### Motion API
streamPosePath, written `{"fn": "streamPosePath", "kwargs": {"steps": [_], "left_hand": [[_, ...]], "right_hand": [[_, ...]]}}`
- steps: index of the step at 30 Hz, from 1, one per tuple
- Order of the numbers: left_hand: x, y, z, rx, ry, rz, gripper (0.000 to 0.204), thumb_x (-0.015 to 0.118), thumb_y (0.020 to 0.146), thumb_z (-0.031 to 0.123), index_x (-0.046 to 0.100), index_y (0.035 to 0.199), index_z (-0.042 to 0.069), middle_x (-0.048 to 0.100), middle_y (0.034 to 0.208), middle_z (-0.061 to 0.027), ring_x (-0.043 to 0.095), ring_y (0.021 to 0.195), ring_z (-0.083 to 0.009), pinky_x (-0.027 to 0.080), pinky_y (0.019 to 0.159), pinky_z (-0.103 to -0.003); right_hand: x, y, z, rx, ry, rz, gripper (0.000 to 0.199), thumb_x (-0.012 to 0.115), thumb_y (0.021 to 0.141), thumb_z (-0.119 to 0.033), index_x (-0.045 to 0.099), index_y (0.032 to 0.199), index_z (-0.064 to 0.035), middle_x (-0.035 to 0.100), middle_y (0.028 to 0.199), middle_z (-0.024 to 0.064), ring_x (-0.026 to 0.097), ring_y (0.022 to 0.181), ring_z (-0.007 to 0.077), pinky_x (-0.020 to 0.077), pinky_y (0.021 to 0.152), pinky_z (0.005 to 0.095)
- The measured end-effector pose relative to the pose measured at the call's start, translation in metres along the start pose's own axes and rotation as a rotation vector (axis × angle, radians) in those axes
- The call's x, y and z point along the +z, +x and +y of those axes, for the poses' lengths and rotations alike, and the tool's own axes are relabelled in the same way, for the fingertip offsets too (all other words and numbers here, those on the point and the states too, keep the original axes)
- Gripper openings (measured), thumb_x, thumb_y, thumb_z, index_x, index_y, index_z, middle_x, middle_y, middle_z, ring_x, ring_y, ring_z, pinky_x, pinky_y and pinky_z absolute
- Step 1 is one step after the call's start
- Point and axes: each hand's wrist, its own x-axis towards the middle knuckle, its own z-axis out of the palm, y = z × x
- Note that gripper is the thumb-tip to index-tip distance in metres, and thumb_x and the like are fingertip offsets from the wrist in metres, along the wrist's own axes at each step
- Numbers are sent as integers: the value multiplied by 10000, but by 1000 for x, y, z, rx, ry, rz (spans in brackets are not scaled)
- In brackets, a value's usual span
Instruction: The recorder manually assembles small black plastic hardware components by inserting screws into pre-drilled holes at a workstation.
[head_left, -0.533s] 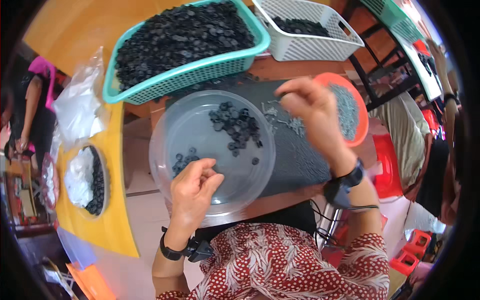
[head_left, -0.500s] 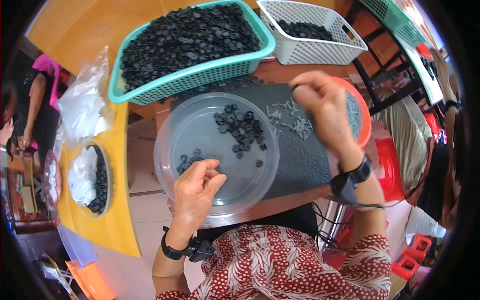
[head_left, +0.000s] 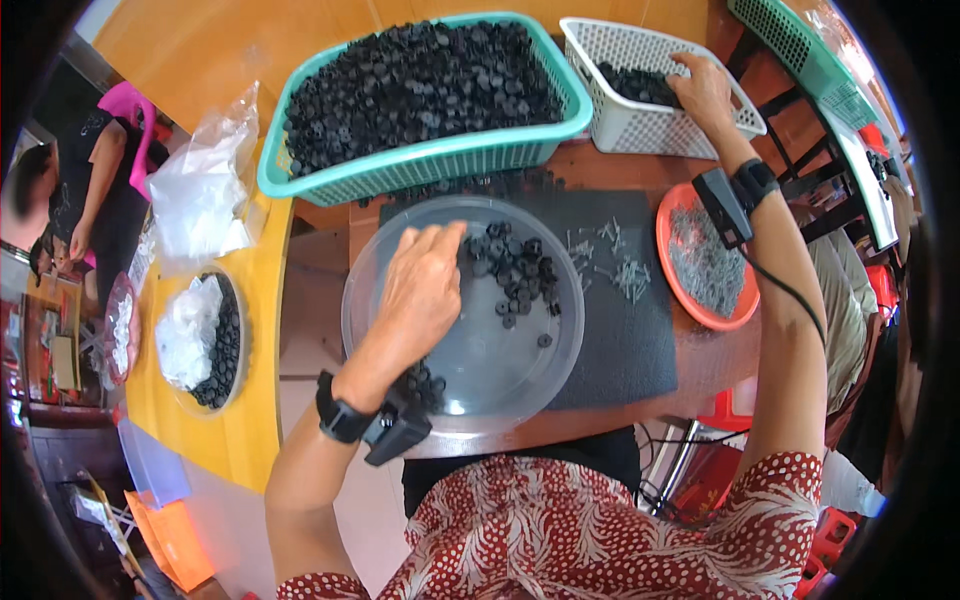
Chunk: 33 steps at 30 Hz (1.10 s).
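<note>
My left hand [head_left: 421,288] is over the left side of a round clear plastic tub [head_left: 362,300], back up. Its fingers are bent but apart, and nothing shows in them; the thumb is hidden. Beside its fingertips lies a pile of small round black plastic parts [head_left: 512,265]. A smaller group of the same parts [head_left: 428,388] is near my left wrist. Out at the far right, my right hand [head_left: 703,92] reaches over the rim of a white slotted basket [head_left: 655,125]. Thumb and forefinger are apart above the black parts [head_left: 638,86] in it.
A teal basket [head_left: 430,158] heaped with black parts stands at the back. Small grey screws [head_left: 628,272] lie on the dark mat [head_left: 625,355], and an orange-red bowl [head_left: 712,322] holds more. At left, a yellow table [head_left: 262,420] carries plastic bags [head_left: 200,205] and a tub [head_left: 240,350].
My right hand has moved from above the mat and bowl to the white basket. My left hand has gone forward in the tub, its pinch loosened. The view has shifted a little.
</note>
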Motion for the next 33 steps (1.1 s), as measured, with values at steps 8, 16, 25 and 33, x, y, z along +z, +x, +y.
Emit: {"fn": "streamPosePath", "kwargs": {"steps": [8, 16, 25, 33], "left_hand": [[15, 2, 13, -10, -47, -139, 310, 477, 768, -69, 540, 1071, -47, 527, 912, -179, 523, 863, -331, 425, 783, -391], [12, -15, 34, 13, -198, -213, 294, 501, 779, -63, 537, 1071, -49, 535, 962, -175, 570, 836, -309, 449, 751, -353], [22, -30, 40, 82, -67, -161, 222, 650, 676, -22, 606, 893, 1, 568, 784, -121, 582, 738, -277, 453, 642, -364], [15, -37, 44, 96, -49, -159, 185, 675, 660, -13, 576, 816, -17, 564, 746, -127, 572, 694, -290, 445, 614, -362]], "right_hand": [[-32, -23, -44, 179, 228, -25, 268, 635, 691, -167, 648, 902, -2, 618, 943, 256, 555, 971, 386, 427, 869, 433], [-71, -84, -75, -3, 429, -24, 256, 610, 748, -129, 652, 992, -65, 631, 880, 186, 581, 822, 357, 438, 779, 414], [-119, -142, -111, 100, 657, -153, 193, 637, 739, 19, 625, 926, -29, 604, 822, 92, 550, 716, 214, 448, 646, 289], [-140, -169, -149, 32, 797, -177, 224, 628, 694, 88, 627, 885, -27, 620, 820, 87, 575, 727, 242, 455, 635, 314]]}}
